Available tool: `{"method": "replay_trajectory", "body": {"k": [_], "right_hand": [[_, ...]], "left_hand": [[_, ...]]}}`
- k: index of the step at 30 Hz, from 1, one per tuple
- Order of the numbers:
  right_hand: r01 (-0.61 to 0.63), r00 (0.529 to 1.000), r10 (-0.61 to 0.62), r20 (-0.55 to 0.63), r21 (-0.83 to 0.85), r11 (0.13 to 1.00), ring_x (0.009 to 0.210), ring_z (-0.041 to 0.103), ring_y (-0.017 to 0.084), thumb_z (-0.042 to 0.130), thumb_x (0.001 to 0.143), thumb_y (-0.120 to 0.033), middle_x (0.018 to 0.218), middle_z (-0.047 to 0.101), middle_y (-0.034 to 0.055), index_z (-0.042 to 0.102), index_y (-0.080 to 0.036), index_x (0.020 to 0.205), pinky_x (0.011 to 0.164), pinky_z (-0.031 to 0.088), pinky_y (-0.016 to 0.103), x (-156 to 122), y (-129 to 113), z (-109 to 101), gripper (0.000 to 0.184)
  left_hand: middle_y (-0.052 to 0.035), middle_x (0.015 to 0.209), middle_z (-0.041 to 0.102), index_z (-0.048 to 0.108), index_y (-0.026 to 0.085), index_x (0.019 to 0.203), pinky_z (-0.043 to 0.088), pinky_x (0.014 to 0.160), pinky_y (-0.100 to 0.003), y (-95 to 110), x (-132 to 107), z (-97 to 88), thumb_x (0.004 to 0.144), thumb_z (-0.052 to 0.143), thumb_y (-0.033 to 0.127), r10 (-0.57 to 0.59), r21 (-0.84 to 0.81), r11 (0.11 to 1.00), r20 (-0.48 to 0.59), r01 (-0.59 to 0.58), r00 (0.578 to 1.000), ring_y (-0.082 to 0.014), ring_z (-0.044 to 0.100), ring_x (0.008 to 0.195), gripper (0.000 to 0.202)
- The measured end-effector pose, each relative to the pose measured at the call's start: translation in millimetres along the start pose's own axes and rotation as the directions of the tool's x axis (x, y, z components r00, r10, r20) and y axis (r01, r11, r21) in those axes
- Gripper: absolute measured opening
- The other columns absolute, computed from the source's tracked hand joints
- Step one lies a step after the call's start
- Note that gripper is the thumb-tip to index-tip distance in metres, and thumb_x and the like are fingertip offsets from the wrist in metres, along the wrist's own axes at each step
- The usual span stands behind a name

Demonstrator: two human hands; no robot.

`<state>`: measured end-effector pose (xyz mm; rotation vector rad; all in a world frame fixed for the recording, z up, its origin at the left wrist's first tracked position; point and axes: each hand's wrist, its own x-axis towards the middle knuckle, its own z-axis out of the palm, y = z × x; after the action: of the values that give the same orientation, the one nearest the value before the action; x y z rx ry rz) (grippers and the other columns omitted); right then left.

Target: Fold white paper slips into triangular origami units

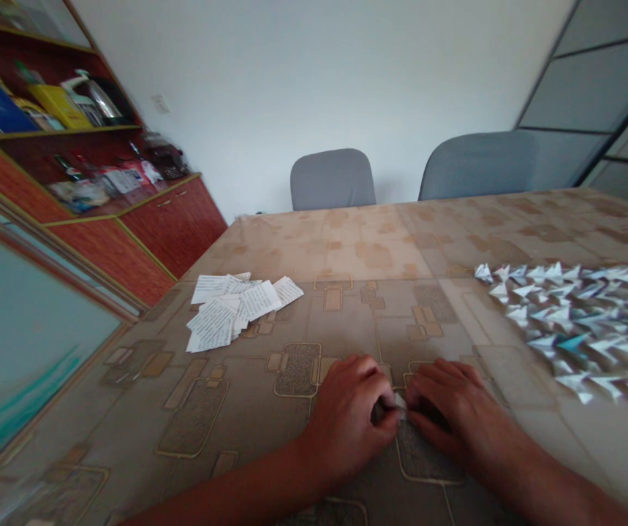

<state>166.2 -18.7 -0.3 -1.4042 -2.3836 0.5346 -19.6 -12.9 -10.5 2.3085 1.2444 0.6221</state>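
Between my two hands, just above the patterned tablecloth, is a small piece of white paper [400, 401], mostly hidden by fingers. My left hand [349, 405] pinches its left side, thumb below and fingers curled. On the other side my right hand [450, 409] grips it with the fingers pressed together. To the left lies a loose pile of printed paper slips [231, 310]. Several small folded white paper pieces [582, 321] with pointed tips stand in rows at the right, one with a teal patch.
The table [341, 248] has a brown patterned cover. Two grey chairs, a left one [333, 179] and a right one [472, 164], stand behind its far edge. A reddish wooden cabinet [176, 234] with bottles and a kettle [102, 101] is at the left.
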Motion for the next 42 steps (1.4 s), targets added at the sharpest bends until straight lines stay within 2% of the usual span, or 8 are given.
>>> {"method": "replay_trajectory", "body": {"k": [5,11,16,21,24,29,34,42], "right_hand": [[-0.020,1.000,0.020,0.018,-0.019,1.000,0.075,0.058,0.022,0.066,0.071,-0.003,0.073,0.065,0.0009,0.064,-0.020,0.071,0.073,0.035,0.035,1,-1,-1,0.017],[-0.026,0.999,0.026,0.019,-0.006,1.000,0.077,0.058,0.021,0.066,0.073,-0.004,0.075,0.065,0.0001,0.065,-0.021,0.072,0.075,0.035,0.035,0,2,1,0.018],[-0.041,0.999,0.041,-0.002,0.004,0.999,0.078,0.060,0.020,0.068,0.070,-0.001,0.074,0.065,-0.0021,0.064,-0.022,0.071,0.076,0.036,0.034,-2,3,-3,0.021],[0.120,0.992,-0.123,0.030,0.090,0.989,0.070,0.062,0.016,0.063,0.083,-0.008,0.070,0.066,-0.0020,0.065,-0.021,0.074,0.068,0.043,0.031,-2,11,-13,0.016],[0.249,0.966,-0.255,0.035,0.124,0.961,0.078,0.064,0.016,0.058,0.092,-0.020,0.089,0.070,0.0016,0.068,-0.022,0.088,0.072,0.050,0.033,-7,14,-18,0.011],[0.251,0.965,-0.257,0.048,0.111,0.962,0.101,0.063,0.022,0.056,0.095,-0.028,0.124,0.059,0.0080,0.058,-0.021,0.119,0.083,0.054,0.040,-15,10,-29,0.025],[0.263,0.960,-0.268,0.086,0.059,0.963,0.087,0.064,0.020,0.060,0.092,-0.023,0.096,0.069,0.0015,0.067,-0.023,0.092,0.078,0.051,0.037,-9,3,-31,0.007],[0.267,0.962,-0.271,-0.033,-0.094,0.959,0.072,0.059,0.020,0.060,0.088,-0.014,0.073,0.068,0.0017,0.065,-0.019,0.073,0.070,0.042,0.035,-1,4,-10,0.017]], "left_hand": [[-0.0002,0.083,0.060,0.059,0.017,0.080,0.036,0.071,-0.029,0,-1,-3.1,0.073,0.072,0.013,0.010,-0.021,1.000,-0.021,-0.011,1.000,-0.0176,0.053,0.083,0.016],[0.0008,0.087,0.062,0.062,0.020,0.082,0.033,0.070,-0.030,-2,-5,-4.8,0.091,0.059,0.026,0.310,0.198,0.933,-0.024,-0.300,0.950,-0.0167,0.051,0.082,0.011],[0.0001,0.084,0.063,0.062,0.019,0.082,0.033,0.070,-0.032,-2,-6,-7.0,0.094,0.054,0.028,0.382,0.301,0.875,0.054,-0.380,0.923,-0.0167,0.051,0.081,0.017],[-0.0005,0.084,0.066,0.061,0.017,0.079,0.035,0.072,-0.030,-2,-3,-11.0,0.095,0.052,0.023,0.406,0.263,0.868,0.110,-0.421,0.907,-0.0161,0.052,0.082,0.019],[-0.0001,0.087,0.068,0.062,0.018,0.081,0.035,0.074,-0.030,-3,-2,-11.8,0.094,0.054,0.027,0.407,0.247,0.873,0.106,-0.421,0.907,-0.0168,0.053,0.085,0.017],[-0.0006,0.085,0.068,0.063,0.019,0.084,0.035,0.074,-0.030,-4,-2,-13.4,0.095,0.053,0.029,0.417,0.255,0.864,0.120,-0.434,0.901,-0.0166,0.054,0.086,0.018],[-0.0024,0.079,0.067,0.064,0.018,0.082,0.036,0.073,-0.031,-4,-2,-7.9,0.095,0.051,0.024,0.425,0.309,0.851,0.071,-0.425,0.902,-0.0164,0.056,0.078,0.019],[-0.0021,0.078,0.068,0.067,0.018,0.083,0.040,0.070,-0.029,-8,3,-5.4,0.090,0.055,0.020,0.330,0.145,0.936,-0.038,-0.322,0.943,-0.0157,0.058,0.074,0.014]]}}
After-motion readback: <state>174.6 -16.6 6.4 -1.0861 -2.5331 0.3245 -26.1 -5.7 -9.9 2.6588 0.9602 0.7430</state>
